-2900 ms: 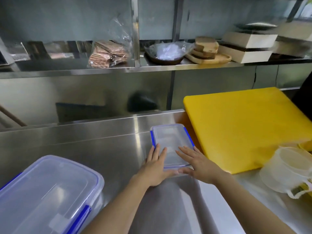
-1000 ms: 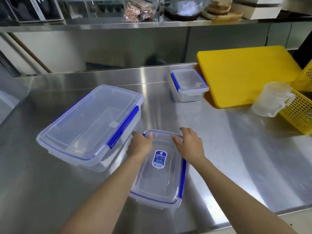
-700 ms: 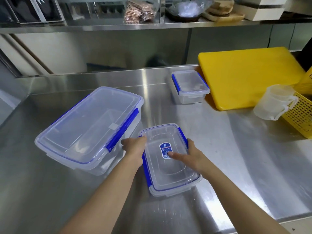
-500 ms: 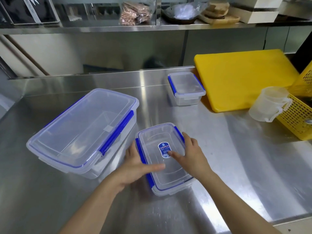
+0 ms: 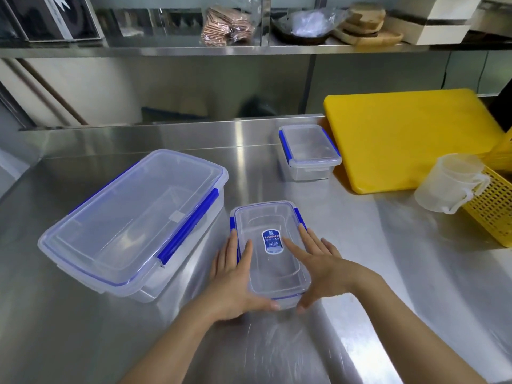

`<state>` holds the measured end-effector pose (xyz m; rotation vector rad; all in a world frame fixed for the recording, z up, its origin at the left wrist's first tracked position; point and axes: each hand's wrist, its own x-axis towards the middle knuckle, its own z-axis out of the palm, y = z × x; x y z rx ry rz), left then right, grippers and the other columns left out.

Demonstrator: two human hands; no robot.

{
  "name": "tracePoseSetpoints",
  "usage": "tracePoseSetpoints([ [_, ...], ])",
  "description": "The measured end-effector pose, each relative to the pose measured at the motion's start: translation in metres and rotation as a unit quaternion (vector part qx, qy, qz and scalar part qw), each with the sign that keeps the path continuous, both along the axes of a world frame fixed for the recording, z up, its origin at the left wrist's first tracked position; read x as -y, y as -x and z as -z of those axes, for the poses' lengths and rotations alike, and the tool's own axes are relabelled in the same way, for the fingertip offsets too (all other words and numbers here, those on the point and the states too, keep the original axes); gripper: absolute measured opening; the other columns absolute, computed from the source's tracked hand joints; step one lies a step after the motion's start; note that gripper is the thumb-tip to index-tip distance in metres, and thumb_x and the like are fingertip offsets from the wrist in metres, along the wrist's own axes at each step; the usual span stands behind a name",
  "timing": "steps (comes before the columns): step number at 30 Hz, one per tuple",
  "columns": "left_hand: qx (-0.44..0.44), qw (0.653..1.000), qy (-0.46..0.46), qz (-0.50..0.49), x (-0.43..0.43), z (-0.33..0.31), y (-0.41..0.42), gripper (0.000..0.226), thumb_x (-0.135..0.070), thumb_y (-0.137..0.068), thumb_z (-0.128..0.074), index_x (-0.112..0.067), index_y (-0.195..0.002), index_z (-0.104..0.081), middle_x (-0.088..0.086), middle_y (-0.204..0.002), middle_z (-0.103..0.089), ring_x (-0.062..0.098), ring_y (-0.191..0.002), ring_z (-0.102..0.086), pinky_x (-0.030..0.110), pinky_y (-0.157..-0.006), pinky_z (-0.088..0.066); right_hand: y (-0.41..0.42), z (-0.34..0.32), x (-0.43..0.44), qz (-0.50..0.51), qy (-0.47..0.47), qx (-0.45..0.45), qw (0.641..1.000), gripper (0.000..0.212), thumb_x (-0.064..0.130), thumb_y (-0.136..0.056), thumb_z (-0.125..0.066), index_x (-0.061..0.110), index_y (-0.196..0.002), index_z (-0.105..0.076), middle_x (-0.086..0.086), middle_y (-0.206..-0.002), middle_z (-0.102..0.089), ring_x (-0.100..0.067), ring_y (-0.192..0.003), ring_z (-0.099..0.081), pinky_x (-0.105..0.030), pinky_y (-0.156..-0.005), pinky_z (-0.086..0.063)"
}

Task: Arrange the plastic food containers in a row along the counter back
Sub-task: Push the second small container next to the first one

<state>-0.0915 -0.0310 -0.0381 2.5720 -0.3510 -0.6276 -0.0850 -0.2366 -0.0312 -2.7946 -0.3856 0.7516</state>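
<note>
Both hands lay flat, fingers spread, on the medium container (image 5: 270, 252) near the counter (image 5: 388, 245) front: left hand (image 5: 235, 281) along its left edge, right hand (image 5: 321, 266) on its lid. Its blue label (image 5: 272, 241) was unreadable.

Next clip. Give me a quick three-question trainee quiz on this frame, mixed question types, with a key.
1. True or false: the small container stands at the counter's back beside the yellow cutting board.
2. Which container do the left hand and right hand flank? A) large container B) labelled container C) measuring jug
3. Fill in: every container's lid clips are ____.

Key: 1 true; 2 B; 3 blue.
</note>
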Motion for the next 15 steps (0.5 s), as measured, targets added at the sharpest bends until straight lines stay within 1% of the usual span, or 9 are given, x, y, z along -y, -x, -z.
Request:
tracePoseSetpoints([
  [2, 0.079, 0.996, 0.021, -0.023, 0.001, -0.001, -0.01, 0.107, -0.064, -0.07, -0.065, -0.027, -0.149, -0.002, 0.002, -0.157, 0.012, 0.023, -0.144, 0.004, 0.038, -0.117, -0.01, -0.01, 0.0, 0.004, 0.033, -0.051, 0.026, 0.998, 0.116, 0.049, -0.069, -0.074, 0.032, -0.147, 0.01, 0.0, -0.157, 0.021, -0.019, -0.145, 0.018, -0.038, -0.119, -0.005],
  [4, 0.185, 0.982, 0.024, -0.027, 0.004, 0.002, -0.019, 0.076, -0.056, -0.081, -0.058, -0.023, -0.142, -0.028, 0.001, -0.152, -0.021, 0.018, -0.138, -0.021, 0.03, -0.112, -0.022, -0.022, -0.002, 0.005, 0.07, -0.097, 0.052, 0.991, 0.103, 0.043, -0.075, -0.071, 0.027, -0.149, -0.001, 0.003, -0.159, 0.011, -0.017, -0.147, 0.006, -0.035, -0.117, -0.019],
  [6, 0.241, 0.97, 0.014, -0.032, 0.01, 0.006, -0.029, 0.057, -0.048, -0.088, -0.052, -0.02, -0.137, -0.039, -0.001, -0.147, -0.035, 0.016, -0.134, -0.031, 0.027, -0.108, -0.03, -0.036, -0.003, 0.004, 0.069, -0.1, 0.079, 0.989, 0.092, 0.038, -0.079, -0.068, 0.025, -0.148, -0.009, 0.003, -0.16, 0.003, -0.016, -0.147, -0.001, -0.033, -0.114, -0.028],
  [8, 0.259, 0.965, -0.011, -0.042, 0.019, 0.008, -0.04, 0.048, -0.039, -0.091, -0.053, -0.016, -0.132, -0.048, 0.003, -0.144, -0.043, 0.019, -0.132, -0.039, 0.029, -0.104, -0.038, -0.052, -0.002, 0.002, 0.061, -0.077, 0.099, 0.99, 0.084, 0.037, -0.083, -0.064, 0.023, -0.148, -0.013, 0.002, -0.16, -0.002, -0.017, -0.147, -0.005, -0.033, -0.113, -0.029],
  [10, 0.287, 0.956, -0.039, -0.042, 0.024, 0.011, -0.055, 0.039, -0.03, -0.08, -0.07, -0.008, -0.113, -0.064, 0.01, -0.124, -0.063, 0.025, -0.115, -0.06, 0.033, -0.087, -0.053, -0.07, -0.001, 0.0, 0.057, -0.06, 0.116, 0.99, 0.079, 0.038, -0.086, -0.06, 0.021, -0.148, -0.015, 0.0, -0.16, -0.005, -0.016, -0.147, -0.006, -0.033, -0.113, -0.028],
  [12, 0.302, 0.951, -0.054, -0.044, 0.028, 0.013, -0.072, 0.04, -0.026, -0.062, -0.085, -0.007, -0.094, -0.071, 0.012, -0.103, -0.073, 0.026, -0.095, -0.071, 0.031, -0.068, -0.059, -0.088, 0.0, -0.003, 0.044, -0.044, 0.128, 0.99, 0.075, 0.039, -0.088, -0.056, 0.017, -0.148, -0.016, -0.003, -0.16, -0.008, -0.017, -0.147, -0.006, -0.032, -0.114, -0.025],
  [13, 0.305, 0.948, -0.075, -0.052, 0.031, 0.014, -0.079, 0.044, -0.027, -0.063, -0.085, -0.007, -0.099, -0.07, 0.014, -0.108, -0.072, 0.026, -0.1, -0.069, 0.03, -0.073, -0.058, -0.098, 0.001, -0.005, 0.039, -0.036, 0.136, 0.989, 0.074, 0.039, -0.089, -0.054, 0.015, -0.148, -0.016, -0.004, -0.16, -0.009, -0.017, -0.147, -0.006, -0.033, -0.115, -0.023],
  [14, 0.285, 0.953, -0.08, -0.064, 0.034, 0.013, -0.087, 0.051, -0.029, -0.073, -0.079, -0.005, -0.115, -0.064, 0.017, -0.124, -0.064, 0.027, -0.116, -0.061, 0.031, -0.087, -0.054, -0.108, 0.003, -0.007, 0.034, -0.023, 0.146, 0.988, 0.072, 0.039, -0.09, -0.052, 0.014, -0.148, -0.016, -0.004, -0.159, -0.01, -0.018, -0.147, -0.006, -0.033, -0.115, -0.023],
  [15, 0.267, 0.958, -0.076, -0.069, 0.039, 0.015, -0.096, 0.059, -0.033, -0.085, -0.066, -0.004, -0.133, -0.048, 0.018, -0.143, -0.045, 0.028, -0.134, -0.042, 0.033, -0.104, -0.041, -0.118, 0.004, -0.009, 0.029, -0.008, 0.157, 0.987, 0.072, 0.04, -0.091, -0.049, 0.012, -0.148, -0.015, -0.005, -0.159, -0.01, -0.018, -0.147, -0.006, -0.034, -0.116, -0.021],
])
